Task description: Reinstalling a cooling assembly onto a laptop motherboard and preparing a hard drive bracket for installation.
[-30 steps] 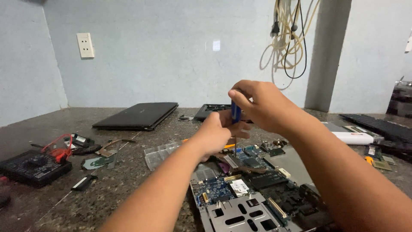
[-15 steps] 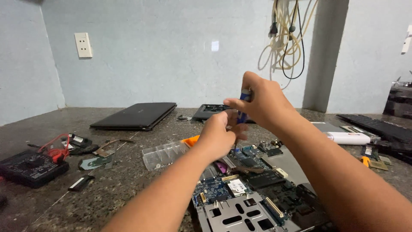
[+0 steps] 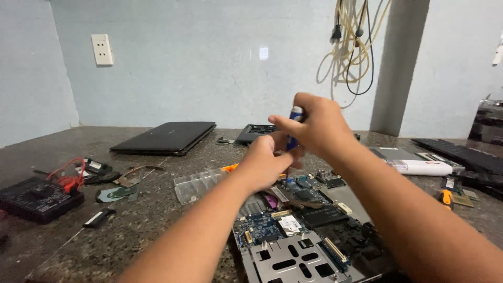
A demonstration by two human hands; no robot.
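My right hand [image 3: 317, 126] grips a blue-handled screwdriver [image 3: 294, 116] held upright, its top cap under my index finger. My left hand [image 3: 264, 160] pinches the lower shaft just beneath it; the tip is hidden by my fingers. Both hands hover over the far end of an opened laptop base [image 3: 314, 236] with a blue circuit board [image 3: 262, 228], a black chip area and a silver metal bracket [image 3: 291, 259] showing.
A closed black laptop [image 3: 165, 137] lies at the back left, a clear plastic parts tray [image 3: 196, 184] beside the board. Red wires and black parts [image 3: 57, 183] sit at left. A white device [image 3: 419, 167], keyboard [image 3: 461, 154] and small orange tool [image 3: 445, 198] lie right. Cables hang on the wall.
Both hands have shifted slightly right and stayed joined on the screwdriver. The view has moved a little; the grip looks the same.
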